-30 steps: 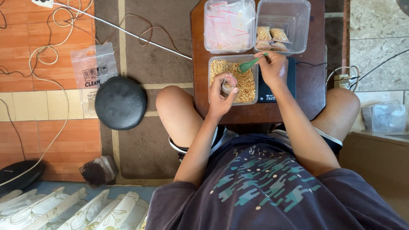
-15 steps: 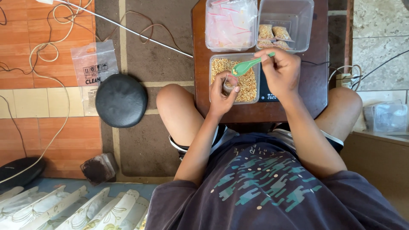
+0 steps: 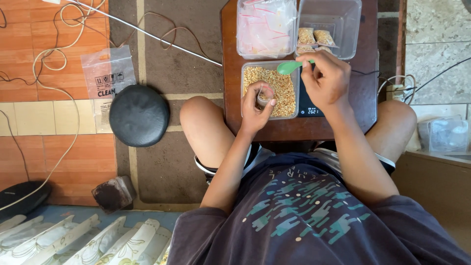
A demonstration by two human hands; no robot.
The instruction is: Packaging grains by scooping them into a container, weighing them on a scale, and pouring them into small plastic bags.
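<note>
My left hand (image 3: 257,105) holds a small clear bag (image 3: 265,96) open over a clear tub of golden grain (image 3: 280,83) on a small dark wooden table (image 3: 230,64). My right hand (image 3: 326,78) grips a green plastic spoon (image 3: 290,66), its bowl raised above the far edge of the grain tub. A black scale (image 3: 309,105) with a lit display lies under my right hand, beside the tub. Behind stand a tub of empty pink-striped bags (image 3: 266,27) and a tub holding a few filled grain bags (image 3: 314,38).
My bare knees flank the table. On the floor to the left lie a round black cushion (image 3: 139,115), a clear plastic bag (image 3: 108,72) and loose cables (image 3: 54,29). A small clear box (image 3: 444,133) sits at the right, and a patterned mattress (image 3: 83,240) lies at bottom left.
My right hand has lifted the green spoon out of the grain and drawn it up and to the right. My left hand stays over the tub with the small bag.
</note>
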